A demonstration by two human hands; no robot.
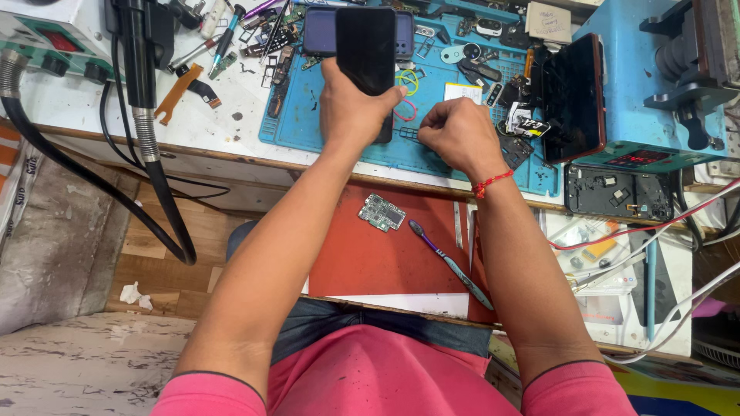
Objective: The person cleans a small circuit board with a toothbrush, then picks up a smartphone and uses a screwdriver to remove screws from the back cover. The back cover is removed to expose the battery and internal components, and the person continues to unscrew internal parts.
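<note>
Gripping a black phone (365,48) upright, left hand (351,108) raised.

Bright, even light falls from overhead onto my tabletop (69,104), so the white surface near the top left looks almost washed out. The black phone (365,48) in my left hand (351,108) shows a flat, dull sheen with no hard glare. My right hand (461,135) casts only a soft, short shadow on the blue mat (308,127). Under the tabletop edge it turns dimmer, and my forearms stay well lit. Focus is sharp at the centre; the edges bend with wide-angle distortion, and the bottom corners go soft
</note>
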